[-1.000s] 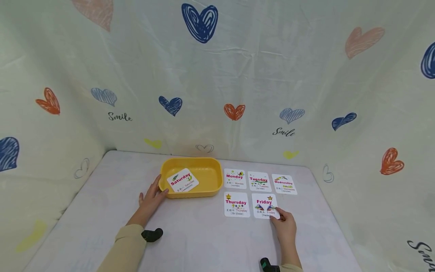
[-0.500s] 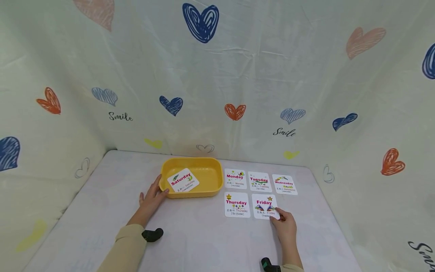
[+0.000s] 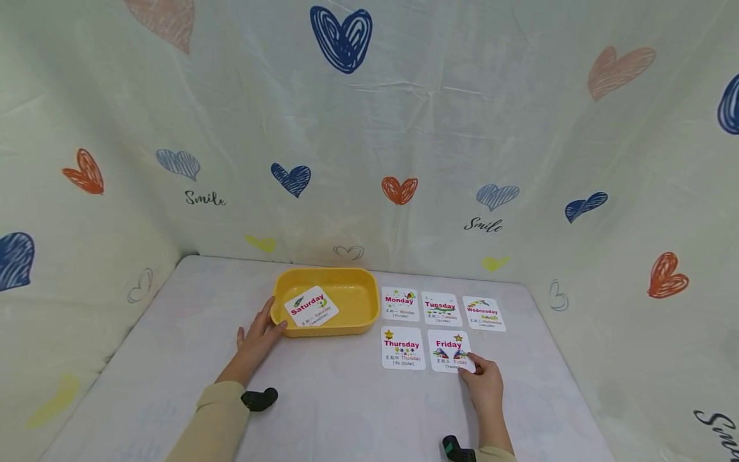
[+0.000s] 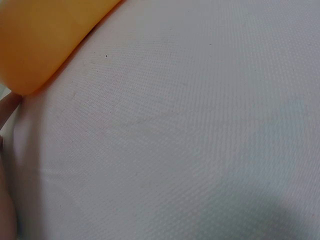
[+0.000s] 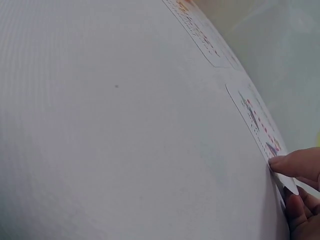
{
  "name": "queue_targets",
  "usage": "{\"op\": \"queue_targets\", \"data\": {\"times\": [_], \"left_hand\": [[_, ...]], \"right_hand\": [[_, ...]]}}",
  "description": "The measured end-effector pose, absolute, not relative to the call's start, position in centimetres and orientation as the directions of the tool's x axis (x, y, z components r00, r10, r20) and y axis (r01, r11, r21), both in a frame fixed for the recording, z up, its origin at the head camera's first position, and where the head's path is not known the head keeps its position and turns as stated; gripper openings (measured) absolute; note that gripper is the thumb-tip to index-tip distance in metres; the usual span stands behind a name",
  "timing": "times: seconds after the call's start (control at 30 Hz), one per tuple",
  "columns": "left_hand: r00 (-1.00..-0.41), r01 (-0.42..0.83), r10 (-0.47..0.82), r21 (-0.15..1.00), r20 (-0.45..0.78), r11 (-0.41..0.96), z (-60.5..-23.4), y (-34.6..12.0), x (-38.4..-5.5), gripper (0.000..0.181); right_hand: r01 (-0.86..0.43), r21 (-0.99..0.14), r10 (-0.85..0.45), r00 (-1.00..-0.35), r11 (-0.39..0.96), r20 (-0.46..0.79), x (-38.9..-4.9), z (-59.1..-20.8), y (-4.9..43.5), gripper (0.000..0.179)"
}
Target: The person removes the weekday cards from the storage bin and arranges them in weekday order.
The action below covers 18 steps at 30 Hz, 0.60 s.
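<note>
With thumb and finger, my right hand (image 3: 484, 380) pinches the lower right corner of the white Friday card (image 3: 448, 351). In the right wrist view the thumb (image 5: 295, 164) lies on top of this card (image 5: 257, 122), fingers are under it, and that corner is raised off the table. My left hand (image 3: 256, 341) rests at the near left corner of a yellow plastic tray (image 3: 369, 327), thumb and index finger against its outside. Inside the tray a Saturday card (image 3: 310, 307) lies tilted. To the left of the Friday card is the Thursday card (image 3: 402, 348).
Behind these two, the Monday card (image 3: 399, 304), Tuesday card (image 3: 441, 310) and Wednesday card (image 3: 484, 314) form a row right of the tray. A white cloth covers the table (image 3: 346, 404). A curtain (image 3: 439, 135) printed with hearts hangs around the back and sides.
</note>
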<state>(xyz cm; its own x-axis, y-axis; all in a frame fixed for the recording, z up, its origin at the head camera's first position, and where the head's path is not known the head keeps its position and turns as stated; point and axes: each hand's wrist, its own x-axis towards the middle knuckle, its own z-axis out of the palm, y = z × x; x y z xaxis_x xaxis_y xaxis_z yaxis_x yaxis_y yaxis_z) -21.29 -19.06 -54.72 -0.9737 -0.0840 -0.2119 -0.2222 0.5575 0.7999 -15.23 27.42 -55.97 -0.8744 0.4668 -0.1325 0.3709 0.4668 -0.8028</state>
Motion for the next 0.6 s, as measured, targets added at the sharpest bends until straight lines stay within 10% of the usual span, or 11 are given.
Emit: {"op": "queue_targets", "data": {"times": [0.6], "left_hand": [[-0.975, -0.214, -0.070, 0.803, -0.212, 0.556, -54.1, -19.0, -20.9, 0.077]], "right_hand": [[0.386, -0.818, 0.547, -0.830, 0.426, -0.106, -15.3, -56.1, 26.4, 0.045]]}}
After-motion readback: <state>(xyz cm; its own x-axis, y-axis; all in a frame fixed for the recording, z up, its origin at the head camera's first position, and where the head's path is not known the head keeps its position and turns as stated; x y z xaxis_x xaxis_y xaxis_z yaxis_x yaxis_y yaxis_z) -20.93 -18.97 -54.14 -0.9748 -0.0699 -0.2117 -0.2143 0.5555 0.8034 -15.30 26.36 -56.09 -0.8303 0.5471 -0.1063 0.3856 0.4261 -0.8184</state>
